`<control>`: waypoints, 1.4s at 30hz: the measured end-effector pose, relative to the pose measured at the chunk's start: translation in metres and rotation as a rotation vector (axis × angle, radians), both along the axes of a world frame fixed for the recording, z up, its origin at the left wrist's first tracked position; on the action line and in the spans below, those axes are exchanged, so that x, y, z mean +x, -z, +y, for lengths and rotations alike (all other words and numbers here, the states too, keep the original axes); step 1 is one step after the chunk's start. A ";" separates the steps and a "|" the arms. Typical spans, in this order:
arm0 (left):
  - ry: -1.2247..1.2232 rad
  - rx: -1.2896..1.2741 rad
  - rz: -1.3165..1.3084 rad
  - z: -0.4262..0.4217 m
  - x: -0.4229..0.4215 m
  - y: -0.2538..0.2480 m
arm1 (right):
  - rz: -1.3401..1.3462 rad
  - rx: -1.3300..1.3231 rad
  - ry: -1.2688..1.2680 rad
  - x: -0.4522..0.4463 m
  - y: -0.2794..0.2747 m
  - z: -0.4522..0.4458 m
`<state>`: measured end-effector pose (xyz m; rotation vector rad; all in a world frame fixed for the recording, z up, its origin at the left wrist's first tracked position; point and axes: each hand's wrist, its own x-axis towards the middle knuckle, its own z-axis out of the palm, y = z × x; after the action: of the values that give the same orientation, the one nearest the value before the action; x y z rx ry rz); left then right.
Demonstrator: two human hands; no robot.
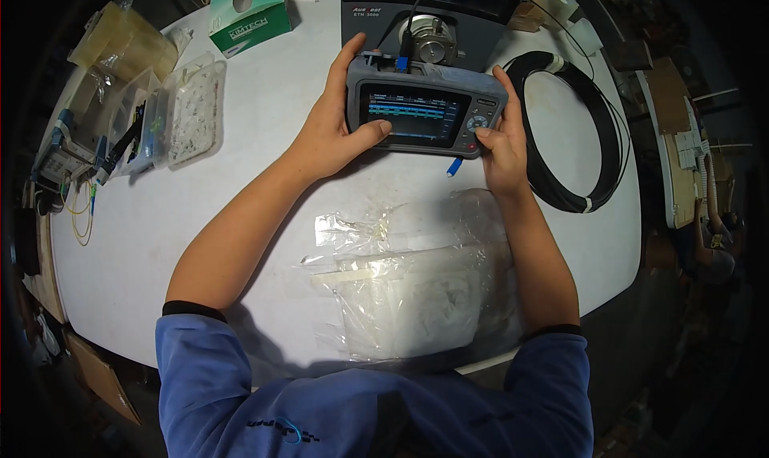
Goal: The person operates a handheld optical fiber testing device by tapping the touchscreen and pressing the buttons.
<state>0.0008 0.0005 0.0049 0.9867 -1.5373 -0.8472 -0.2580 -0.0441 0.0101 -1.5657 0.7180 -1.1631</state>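
Observation:
Both hands hold up a grey handheld fiber-optic tester (416,78), its lit screen (412,114) facing me and showing blue highlighted rows. My left hand (332,134) grips its left side, thumb over the screen's lower left corner. On the right side, my right hand (506,150) is wrapped round the case, with the thumb at the round keypad (477,124). A black cable with a blue connector (402,62) is plugged into the top edge. Below the tester a small blue cap (454,167) shows. Clear plastic bags (412,298) lie on the table between my forearms.
A coil of black cable (617,150) lies right of the tester. Behind stands a dark machine with a screen (360,26). A green-and-white Kimtech wipes box (250,26), clear plastic bins (195,110) and another instrument (64,158) are at left. A person (713,258) is at far right.

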 end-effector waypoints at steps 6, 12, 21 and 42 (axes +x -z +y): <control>-0.004 0.019 -0.006 0.001 0.000 -0.002 | -0.009 0.010 0.002 0.001 -0.002 0.001; -0.011 0.015 -0.037 0.000 0.001 -0.001 | 0.012 0.000 -0.001 0.000 -0.001 0.000; -0.010 0.011 -0.005 -0.001 0.000 0.001 | -0.027 0.016 -0.021 0.000 -0.003 0.000; -0.009 0.017 -0.031 0.001 0.000 -0.001 | -0.006 0.019 -0.008 -0.001 0.000 0.000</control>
<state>0.0013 0.0014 0.0055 1.0228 -1.5534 -0.8433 -0.2586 -0.0444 0.0102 -1.5473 0.7167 -1.1509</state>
